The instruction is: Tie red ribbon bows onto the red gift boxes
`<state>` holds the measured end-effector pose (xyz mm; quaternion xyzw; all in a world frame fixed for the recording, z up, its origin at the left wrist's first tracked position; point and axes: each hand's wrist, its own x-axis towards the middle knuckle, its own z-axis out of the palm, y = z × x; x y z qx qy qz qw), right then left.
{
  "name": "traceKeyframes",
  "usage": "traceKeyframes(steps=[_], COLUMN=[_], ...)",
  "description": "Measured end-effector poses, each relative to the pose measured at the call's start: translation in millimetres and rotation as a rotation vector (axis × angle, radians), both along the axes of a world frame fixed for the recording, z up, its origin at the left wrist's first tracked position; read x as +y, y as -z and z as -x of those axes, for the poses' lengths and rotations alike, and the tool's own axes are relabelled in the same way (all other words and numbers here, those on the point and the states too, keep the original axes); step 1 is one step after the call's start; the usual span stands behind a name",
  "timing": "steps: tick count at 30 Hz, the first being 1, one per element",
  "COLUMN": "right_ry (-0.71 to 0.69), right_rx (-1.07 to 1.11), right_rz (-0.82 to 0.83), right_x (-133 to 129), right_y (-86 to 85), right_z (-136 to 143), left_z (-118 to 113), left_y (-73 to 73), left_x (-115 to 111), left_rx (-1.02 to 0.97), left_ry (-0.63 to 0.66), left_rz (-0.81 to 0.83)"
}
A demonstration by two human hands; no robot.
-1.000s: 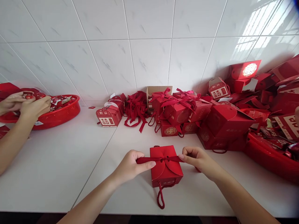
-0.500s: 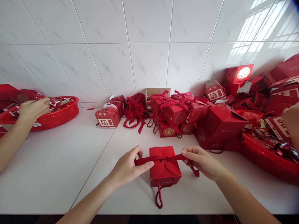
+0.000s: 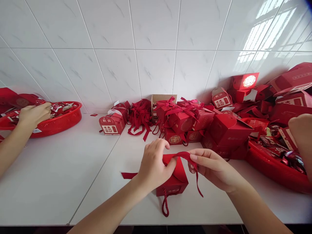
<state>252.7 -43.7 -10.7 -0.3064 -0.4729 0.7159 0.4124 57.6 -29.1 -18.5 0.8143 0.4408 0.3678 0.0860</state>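
A red gift box (image 3: 179,182) with a twisted cord handle (image 3: 165,208) stands on the white table in front of me. Over its top, my left hand (image 3: 156,165) pinches a dark red ribbon (image 3: 183,154) between thumb and fingers and covers much of the lid. The ribbon arches to the right into my right hand (image 3: 209,167), which grips it between thumb and fingers. One tail hangs below the right hand; the other end lies on the table left of the box. The knot area is hidden behind my left hand.
Behind the box are finished bow-tied boxes (image 3: 186,120), a heap of loose ribbons (image 3: 140,117) and a double-happiness box (image 3: 110,125). Red basins of wrapped sweets (image 3: 60,122) stand left and right. Another person's hand (image 3: 34,115) is at the left basin; a further hand (image 3: 302,136) shows at right.
My left hand has moved right, from the ribbon's left end to over the lid. The left tail now lies on the table. My right hand has shifted slightly, still gripping the ribbon.
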Motion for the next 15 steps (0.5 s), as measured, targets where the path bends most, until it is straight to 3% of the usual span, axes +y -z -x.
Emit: traceKeyframes(steps=[7, 15], right_ry=[0.192, 0.261], right_rx=[-0.375, -0.441], right_rz=[-0.219, -0.593], right_x=[-1, 9], right_y=[14.5, 28.8], right_z=[6, 36], left_z=[6, 10], left_y=[-0.6, -6.3], left_x=[2, -8], left_rx=[-0.068, -0.074], left_ry=[-0.085, -0.060], left_rz=[-0.162, -0.071])
